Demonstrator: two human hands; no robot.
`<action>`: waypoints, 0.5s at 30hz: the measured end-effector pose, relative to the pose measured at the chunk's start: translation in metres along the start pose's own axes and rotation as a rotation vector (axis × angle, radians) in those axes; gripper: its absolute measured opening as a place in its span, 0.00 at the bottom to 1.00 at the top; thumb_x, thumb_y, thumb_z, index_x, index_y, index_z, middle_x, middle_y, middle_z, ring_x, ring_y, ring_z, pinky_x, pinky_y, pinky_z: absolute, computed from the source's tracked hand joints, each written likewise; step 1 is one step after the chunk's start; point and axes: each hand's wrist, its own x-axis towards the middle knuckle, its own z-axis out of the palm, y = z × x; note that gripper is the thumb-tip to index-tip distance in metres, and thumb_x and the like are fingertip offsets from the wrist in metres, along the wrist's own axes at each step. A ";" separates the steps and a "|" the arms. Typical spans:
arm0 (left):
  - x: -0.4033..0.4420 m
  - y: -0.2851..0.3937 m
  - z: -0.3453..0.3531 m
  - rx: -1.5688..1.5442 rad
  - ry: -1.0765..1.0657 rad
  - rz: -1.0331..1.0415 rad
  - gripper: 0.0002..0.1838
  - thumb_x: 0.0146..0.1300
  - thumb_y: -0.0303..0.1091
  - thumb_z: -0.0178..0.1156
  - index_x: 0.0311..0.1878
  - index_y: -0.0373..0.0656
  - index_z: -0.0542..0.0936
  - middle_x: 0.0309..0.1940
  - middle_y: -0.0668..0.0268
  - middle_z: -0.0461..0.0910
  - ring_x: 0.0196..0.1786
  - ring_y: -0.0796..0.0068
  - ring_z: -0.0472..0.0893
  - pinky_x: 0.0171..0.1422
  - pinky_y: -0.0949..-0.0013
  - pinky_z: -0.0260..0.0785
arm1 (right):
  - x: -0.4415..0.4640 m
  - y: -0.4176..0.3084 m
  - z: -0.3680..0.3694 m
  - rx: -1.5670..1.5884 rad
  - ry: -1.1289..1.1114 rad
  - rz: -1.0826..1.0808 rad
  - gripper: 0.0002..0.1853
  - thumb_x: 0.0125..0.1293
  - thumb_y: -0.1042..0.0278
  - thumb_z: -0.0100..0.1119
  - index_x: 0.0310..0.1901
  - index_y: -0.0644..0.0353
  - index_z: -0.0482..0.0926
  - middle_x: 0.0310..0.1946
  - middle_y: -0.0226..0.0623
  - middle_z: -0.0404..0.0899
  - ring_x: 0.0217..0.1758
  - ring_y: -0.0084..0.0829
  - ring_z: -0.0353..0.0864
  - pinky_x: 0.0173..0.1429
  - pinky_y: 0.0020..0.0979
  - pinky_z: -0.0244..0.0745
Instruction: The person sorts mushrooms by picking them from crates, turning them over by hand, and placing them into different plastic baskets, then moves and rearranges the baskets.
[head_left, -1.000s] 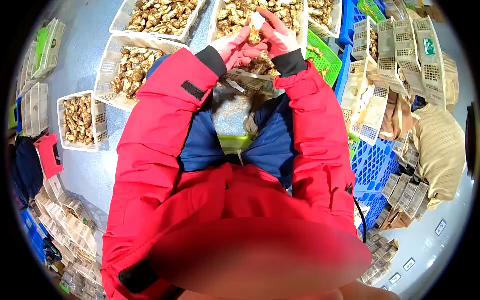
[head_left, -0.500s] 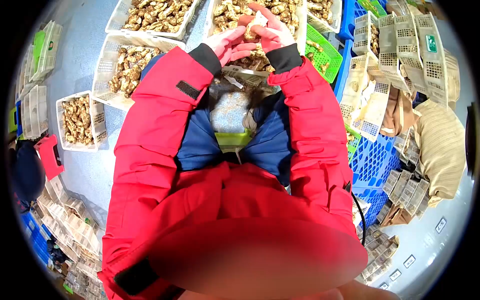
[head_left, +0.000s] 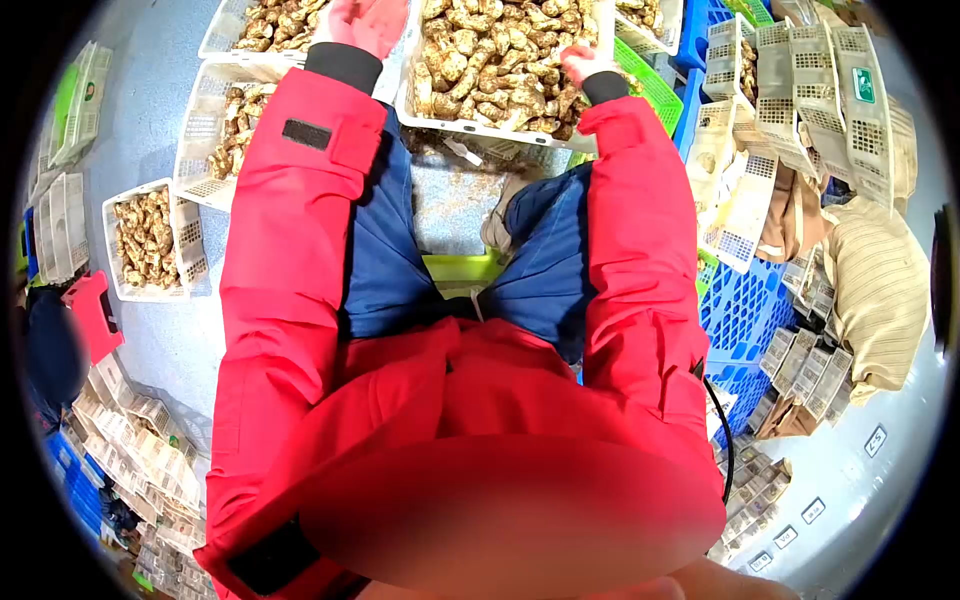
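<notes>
Brown-and-cream mushrooms fill the white crate (head_left: pixel 480 126) in front of my knees. My right hand (head_left: pixel 585 62) is at that crate's right side, its fingers bent in on a mushroom (head_left: pixel 560 75) at the edge of the pile; the grip is partly hidden. My left hand (head_left: pixel 368 25) is raised between this crate and the upper left crate (head_left: pixel 217 38) of mushrooms. The top of the view cuts off its fingertips, so what it holds, if anything, does not show.
More mushrooms lie in a white crate (head_left: pixel 190 150) on the left and a smaller one (head_left: pixel 195 235) below it. A green basket (head_left: pixel 665 105) stands right of the middle crate. Stacked white crates (head_left: pixel 815 90) and a blue pallet (head_left: pixel 740 320) line the right.
Both hands were together over the middle crate, with a pale mushroom in the right one. They have parted: the left went up and left, the right went down to the pile's right edge.
</notes>
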 end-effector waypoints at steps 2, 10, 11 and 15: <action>-0.005 -0.002 -0.002 0.066 -0.131 -0.164 0.27 0.62 0.42 0.47 0.58 0.33 0.59 0.55 0.53 0.66 0.57 0.64 0.67 0.58 0.65 0.64 | -0.029 -0.036 0.009 -0.402 -0.128 -0.077 0.23 0.51 0.58 0.51 0.51 0.48 0.71 0.46 0.38 0.73 0.50 0.34 0.72 0.51 0.31 0.67; -0.005 -0.029 0.002 0.450 0.019 -0.138 0.24 0.61 0.44 0.48 0.53 0.35 0.67 0.48 0.56 0.72 0.49 0.68 0.75 0.50 0.72 0.69 | 0.000 -0.004 0.028 0.498 -0.429 0.122 0.25 0.50 0.71 0.59 0.54 0.56 0.68 0.36 0.38 0.77 0.45 0.25 0.73 0.41 0.31 0.73; -0.011 -0.034 0.012 0.512 0.032 -0.100 0.23 0.62 0.45 0.47 0.53 0.36 0.67 0.48 0.57 0.72 0.49 0.70 0.74 0.50 0.72 0.69 | -0.040 -0.038 0.001 0.817 -0.417 0.093 0.24 0.55 0.70 0.57 0.55 0.58 0.65 0.36 0.38 0.76 0.44 0.27 0.73 0.42 0.30 0.72; -0.013 -0.049 0.018 0.726 0.024 -0.176 0.23 0.63 0.45 0.45 0.53 0.37 0.67 0.47 0.60 0.73 0.46 0.72 0.75 0.46 0.75 0.69 | -0.071 -0.077 -0.019 1.459 -0.830 -0.181 0.26 0.56 0.74 0.53 0.57 0.60 0.59 0.45 0.36 0.70 0.49 0.31 0.71 0.53 0.33 0.68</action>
